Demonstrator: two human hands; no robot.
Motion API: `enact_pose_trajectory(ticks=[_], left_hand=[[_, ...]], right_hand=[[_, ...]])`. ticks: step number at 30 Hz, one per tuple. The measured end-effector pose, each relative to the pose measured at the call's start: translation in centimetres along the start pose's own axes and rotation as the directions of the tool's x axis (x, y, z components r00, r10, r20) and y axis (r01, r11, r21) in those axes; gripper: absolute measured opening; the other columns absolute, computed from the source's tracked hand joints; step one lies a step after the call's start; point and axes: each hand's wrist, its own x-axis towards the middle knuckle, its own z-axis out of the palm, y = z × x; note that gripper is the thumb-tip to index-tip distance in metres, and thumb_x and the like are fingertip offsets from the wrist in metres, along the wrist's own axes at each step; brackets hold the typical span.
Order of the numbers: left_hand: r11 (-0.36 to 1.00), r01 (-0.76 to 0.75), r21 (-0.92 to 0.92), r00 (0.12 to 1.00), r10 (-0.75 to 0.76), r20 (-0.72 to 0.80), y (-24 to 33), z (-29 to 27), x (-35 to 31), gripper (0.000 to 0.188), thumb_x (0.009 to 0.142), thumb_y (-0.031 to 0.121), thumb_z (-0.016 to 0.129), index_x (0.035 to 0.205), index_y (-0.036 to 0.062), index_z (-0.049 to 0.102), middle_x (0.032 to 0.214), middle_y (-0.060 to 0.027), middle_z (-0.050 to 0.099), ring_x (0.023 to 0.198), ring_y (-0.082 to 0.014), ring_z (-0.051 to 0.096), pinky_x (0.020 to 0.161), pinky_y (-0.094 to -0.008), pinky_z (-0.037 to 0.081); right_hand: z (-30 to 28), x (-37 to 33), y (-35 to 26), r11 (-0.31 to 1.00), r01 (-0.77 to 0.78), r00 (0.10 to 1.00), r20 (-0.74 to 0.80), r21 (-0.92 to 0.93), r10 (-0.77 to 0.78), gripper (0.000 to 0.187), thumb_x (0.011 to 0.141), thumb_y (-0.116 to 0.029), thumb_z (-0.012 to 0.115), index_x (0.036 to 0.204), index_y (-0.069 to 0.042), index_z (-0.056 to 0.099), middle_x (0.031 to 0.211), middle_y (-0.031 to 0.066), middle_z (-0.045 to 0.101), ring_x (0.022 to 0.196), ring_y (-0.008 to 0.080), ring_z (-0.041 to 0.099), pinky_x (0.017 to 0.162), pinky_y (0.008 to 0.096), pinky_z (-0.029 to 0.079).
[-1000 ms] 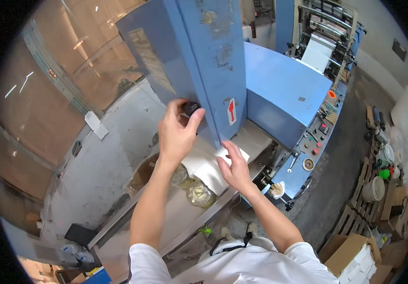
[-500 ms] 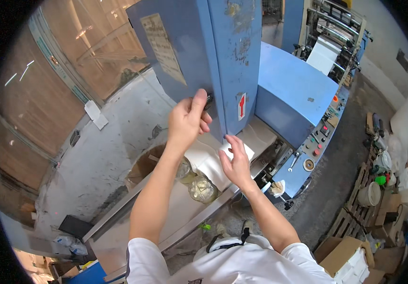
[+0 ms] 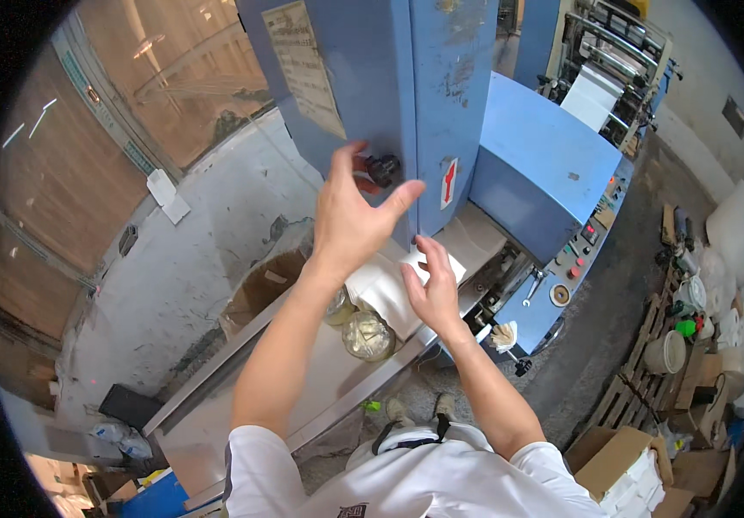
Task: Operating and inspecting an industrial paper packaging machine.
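Note:
A black knob [image 3: 382,170] sticks out from the front of a tall blue machine housing [image 3: 441,95]. My left hand [image 3: 350,216] is at the knob, thumb spread to the right and fingers to its left, not closed around it. Below the housing's lower corner, my right hand [image 3: 435,293] is raised with its thumb and fingers apart. White paper [image 3: 380,281] lies beneath the housing, some of it just behind my right hand; whether the fingertips touch it I cannot tell. Two round clear-wrapped bundles, the nearer one [image 3: 367,336] plainer to see, rest on the metal table [image 3: 303,380].
To the right, a blue machine bed [image 3: 553,302] carries buttons, a wrench [image 3: 532,288] and a tape roll [image 3: 559,295]. A cardboard box [image 3: 259,289] stands left beyond the table's edge. Pallets [image 3: 639,345] and an open carton [image 3: 614,466] line the right side.
My left hand has opened from its grip on the knob, its thumb swinging out to the right. The right hand has barely moved. The view has shifted slightly.

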Motion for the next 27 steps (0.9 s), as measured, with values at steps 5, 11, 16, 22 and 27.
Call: enact_pose_trajectory(ticks=[5,11,16,22,27], left_hand=[[0.662,0.705,-0.255,0.698,-0.581,0.419,-0.3,-1.5,1.0,0.049,0.093,0.048,0.061,0.092,-0.0009,0.064,0.064,-0.0077,0.062,0.054,-0.0142,0.060,0.051,-0.0271,0.047],[0.549,0.772,-0.321,0.633,-0.617,0.468,-0.2,-3.9,0.0,0.047,0.095,0.050,0.053,0.086,0.0045,0.060,0.064,-0.0032,0.058,0.049,-0.0098,0.051,0.046,-0.0240,0.038],[0.557,0.740,-0.377,0.664,-0.694,0.280,-1.1,-9.0,-3.2,0.041,0.098,0.045,0.052,0.091,0.0048,0.059,0.067,-0.0038,0.060,0.049,-0.0088,0.052,0.047,-0.0222,0.040],[0.535,0.842,-0.067,0.537,-0.820,0.198,-6.9,-17.4,-16.7,0.028,0.100,0.027,0.056,0.106,0.0002,0.058,0.083,-0.0030,0.060,0.063,-0.0089,0.056,0.055,-0.0234,0.047],[0.508,0.854,0.115,0.504,-0.861,0.065,-9.8,-21.7,-29.8,0.027,0.097,0.021,0.060,0.110,-0.0022,0.058,0.086,-0.0085,0.068,0.070,-0.0157,0.065,0.065,-0.0259,0.050]], right_hand=[[0.2,0.1,-0.1,1.000,-0.005,1.000,-0.022,0.003,0.005,0.048,0.087,-0.011,0.064,0.131,0.003,0.049,0.127,0.0223,0.053,0.108,0.0378,0.058,0.086,0.0394,0.051],[0.5,-0.1,-0.4,1.000,-0.010,1.000,-0.004,0.023,0.010,0.048,0.087,-0.013,0.064,0.130,0.003,0.049,0.126,0.0227,0.053,0.109,0.0381,0.058,0.087,0.0403,0.051],[1.5,-0.6,-1.2,0.997,-0.018,1.000,0.010,0.077,0.018,0.047,0.087,-0.012,0.066,0.129,0.002,0.050,0.120,0.0197,0.056,0.107,0.0337,0.060,0.084,0.0389,0.053],[4.9,-1.5,-3.8,0.970,-0.125,0.941,0.335,0.209,0.049,0.039,0.086,-0.007,0.068,0.122,0.003,0.058,0.113,0.0163,0.057,0.102,0.0245,0.062,0.078,0.0317,0.056],[12.0,-1.1,-6.5,0.956,-0.026,0.884,0.454,0.291,-0.114,0.038,0.086,-0.013,0.068,0.121,-0.002,0.057,0.116,0.0165,0.060,0.104,0.0244,0.061,0.083,0.0349,0.053]])
